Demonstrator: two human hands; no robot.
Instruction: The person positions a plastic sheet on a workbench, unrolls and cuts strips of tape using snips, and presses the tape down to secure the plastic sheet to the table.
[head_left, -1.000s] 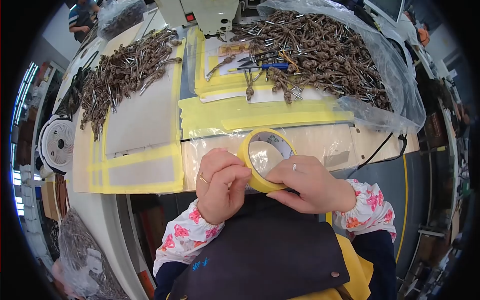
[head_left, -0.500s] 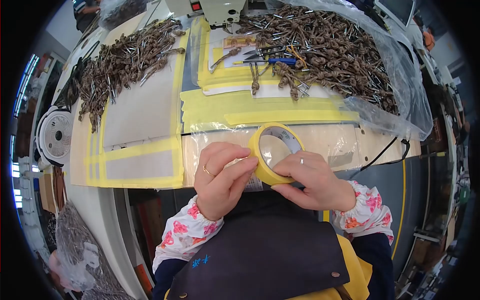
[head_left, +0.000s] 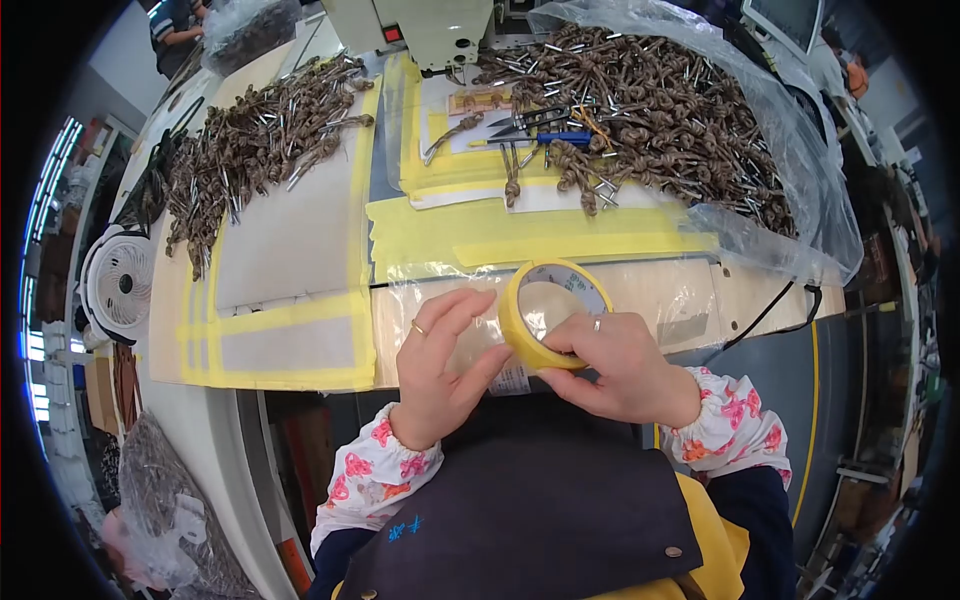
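My right hand (head_left: 625, 370) grips a roll of yellow tape (head_left: 512, 318), with fingers inside the ring and the thumb below its outer edge. The roll is tilted up over the front edge of the table, its white cardboard core showing. On the roll's left side is my left hand (head_left: 436, 368), fingers and thumb spread apart. Its thumb tip lies close against the roll; whether it touches, I cannot tell. Any loose tape end is not visible.
Knotted brown cords with metal tips lie in a large heap (head_left: 680, 120) at right and a smaller pile (head_left: 265, 145) at left. Thread snips (head_left: 535, 118) and a blue-handled tool (head_left: 565, 138) lie before the sewing machine (head_left: 430, 35). A white fan (head_left: 118, 283) stands left.
My left fingers have opened and drawn away from the tape roll's left side. The right hand still holds the roll in nearly the same place. The view has shifted slightly.
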